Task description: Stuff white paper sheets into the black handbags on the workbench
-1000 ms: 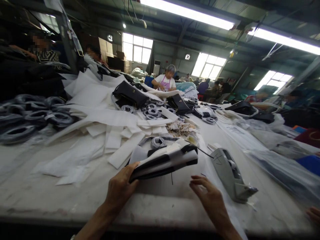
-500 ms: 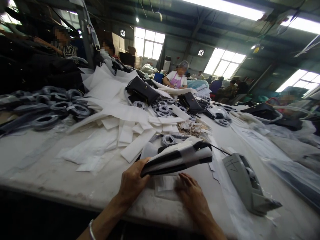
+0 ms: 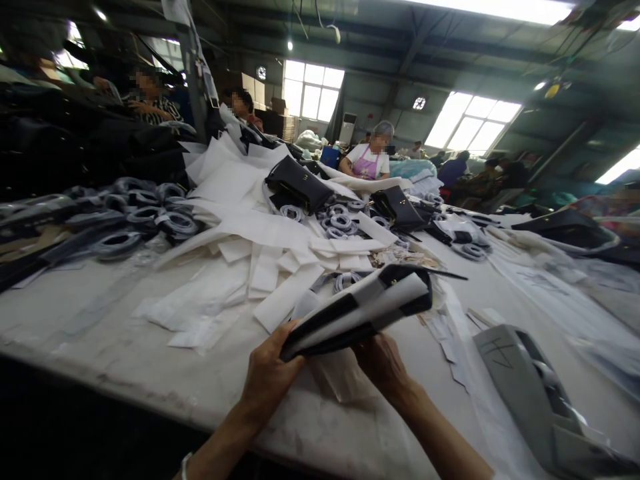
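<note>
A black bag [image 3: 360, 310] with white foam sheets wrapped on it is held tilted above the white table [image 3: 210, 373]. My left hand [image 3: 273, 367] grips its near left end, thumb and fingers closed round it. At the underside of the bag, right of its middle, is my right hand [image 3: 383, 363]; its fingertips are hidden behind the bag, so its hold cannot be made out. A thin translucent packet [image 3: 343, 377] lies under the bag, between both hands. Behind the bag is a coiled grey strap [image 3: 347, 281].
White foam sheets [image 3: 255, 227] and black bags [image 3: 297, 183] are heaped behind. Coiled straps [image 3: 117, 245] lie left. A grey tape dispenser [image 3: 537, 393] stands right, near plastic film. A person in a purple apron [image 3: 367, 163] is across the table.
My right hand has moved up from the packet to the bag's underside. The bag's far end has turned and risen slightly. The view has shifted, with the dispenser now farther right.
</note>
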Demonstrator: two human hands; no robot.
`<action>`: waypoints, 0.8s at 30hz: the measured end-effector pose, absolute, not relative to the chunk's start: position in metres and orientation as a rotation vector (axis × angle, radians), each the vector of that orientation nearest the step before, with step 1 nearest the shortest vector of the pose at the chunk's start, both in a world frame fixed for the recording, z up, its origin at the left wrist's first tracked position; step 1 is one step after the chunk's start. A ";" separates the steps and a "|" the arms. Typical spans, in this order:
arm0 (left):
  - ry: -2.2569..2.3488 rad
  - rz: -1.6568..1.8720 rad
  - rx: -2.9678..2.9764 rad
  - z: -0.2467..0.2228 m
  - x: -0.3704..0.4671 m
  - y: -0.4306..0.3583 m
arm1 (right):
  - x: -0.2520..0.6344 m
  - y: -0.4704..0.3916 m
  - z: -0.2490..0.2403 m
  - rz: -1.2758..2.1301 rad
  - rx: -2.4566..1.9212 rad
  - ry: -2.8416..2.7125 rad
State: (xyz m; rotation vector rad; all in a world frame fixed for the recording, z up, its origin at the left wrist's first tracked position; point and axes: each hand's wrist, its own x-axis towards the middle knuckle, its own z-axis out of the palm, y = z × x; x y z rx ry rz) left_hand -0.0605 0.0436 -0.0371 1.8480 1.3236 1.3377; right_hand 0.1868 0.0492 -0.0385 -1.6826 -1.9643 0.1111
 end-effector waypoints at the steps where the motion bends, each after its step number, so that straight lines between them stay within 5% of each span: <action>1: 1.356 1.326 1.797 -0.036 -0.062 0.044 | 0.180 0.055 -0.038 0.156 -1.647 -1.965; 9: 1.475 1.281 1.530 -0.022 -0.065 0.046 | 0.183 0.099 -0.040 0.177 -1.576 -1.638; 19: 1.462 1.276 1.537 -0.025 -0.064 0.045 | 0.200 -0.023 -0.040 0.035 -1.449 -2.109; 24: 1.437 1.268 1.571 -0.019 -0.061 0.045 | 0.189 -0.001 -0.055 0.522 -1.710 -1.581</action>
